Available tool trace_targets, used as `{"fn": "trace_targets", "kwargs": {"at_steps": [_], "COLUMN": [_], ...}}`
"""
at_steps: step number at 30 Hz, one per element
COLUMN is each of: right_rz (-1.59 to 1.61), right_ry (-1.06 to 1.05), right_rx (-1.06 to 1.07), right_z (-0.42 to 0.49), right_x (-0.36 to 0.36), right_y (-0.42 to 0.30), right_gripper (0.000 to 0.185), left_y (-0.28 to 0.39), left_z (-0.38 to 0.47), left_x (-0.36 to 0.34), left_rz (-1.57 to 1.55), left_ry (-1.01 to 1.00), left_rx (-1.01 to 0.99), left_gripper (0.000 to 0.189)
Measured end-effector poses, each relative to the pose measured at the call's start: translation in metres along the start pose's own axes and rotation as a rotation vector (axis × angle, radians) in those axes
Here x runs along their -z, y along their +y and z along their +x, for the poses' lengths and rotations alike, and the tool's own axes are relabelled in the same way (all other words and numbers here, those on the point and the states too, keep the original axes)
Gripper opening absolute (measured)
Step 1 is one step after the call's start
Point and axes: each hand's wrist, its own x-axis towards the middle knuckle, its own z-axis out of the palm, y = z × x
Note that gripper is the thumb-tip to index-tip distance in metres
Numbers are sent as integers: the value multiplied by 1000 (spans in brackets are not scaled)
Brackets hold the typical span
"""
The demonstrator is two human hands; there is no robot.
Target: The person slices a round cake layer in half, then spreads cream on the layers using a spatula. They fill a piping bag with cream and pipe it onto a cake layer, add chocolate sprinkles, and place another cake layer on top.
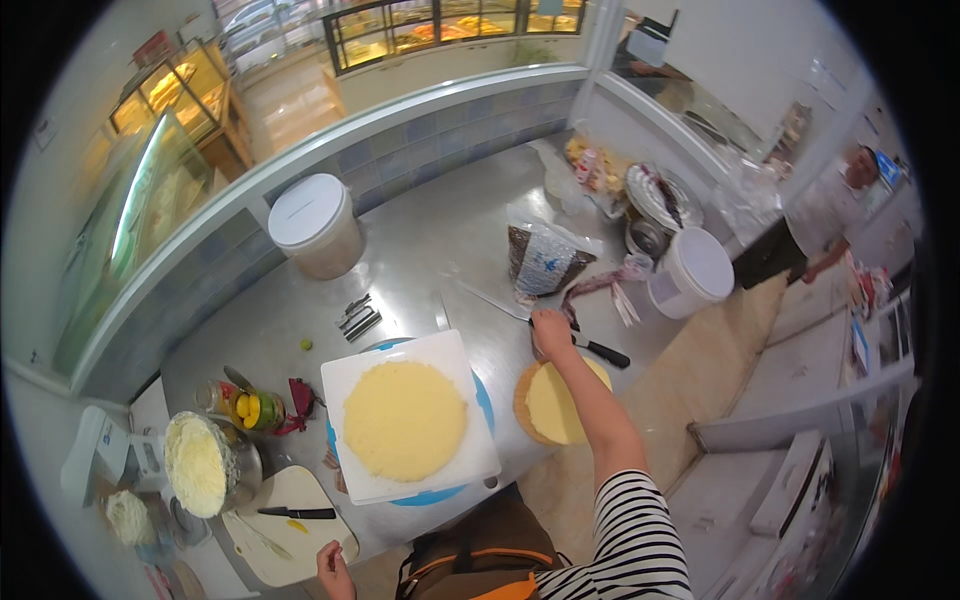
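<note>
My right hand (551,335) is closed around the dark handle of a long knife (495,301), whose blade lies along the steel table pointing away to the left. Close by it rests a second black-handled tool (606,354), its front part hidden by my hand. Under my right forearm is a sponge cake layer with a browned side (551,405). A round yellow sponge layer (405,421) lies on a white square board (337,382), over a blue-marked turntable (484,405). My left hand (335,571), empty with fingers loosely bent, hovers by the cream cutting board's (300,487) near edge.
A bowl of cream (196,465), an opened can of yellow fruit (255,410) and a black knife (298,514) are at left. A lidded tub (319,225), a bag of dark bits (547,259) and a white bucket (690,274) stand farther back. A person (829,202) is at right.
</note>
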Motion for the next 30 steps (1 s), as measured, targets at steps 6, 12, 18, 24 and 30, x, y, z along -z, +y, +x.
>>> {"fn": "trace_targets", "kwargs": {"at_steps": [6,12,18,24,30], "right_rz": [-71,349,806,911,307], "right_ry": [-186,-104,-305,-484,-20], "right_rx": [-13,-49,176,689,1134], "right_z": [18,25,24,-29,-61], "right_x": [-40,15,177,290,328], "right_y": [13,-4,-133,-381,-684], "right_gripper": [13,40,15,18,10], "left_y": [50,27,6,-60,-169], "left_z": [-21,-14,-18,-17,-42], "left_x": [-38,-51,-45,9,126], "left_rz": [-120,-88,-121,-209,-277], "left_ry": [-10,5,-88,-130,45], "left_rx": [-71,-97,-21,-130,-66], "left_gripper": [17,21,21,22,20]}}
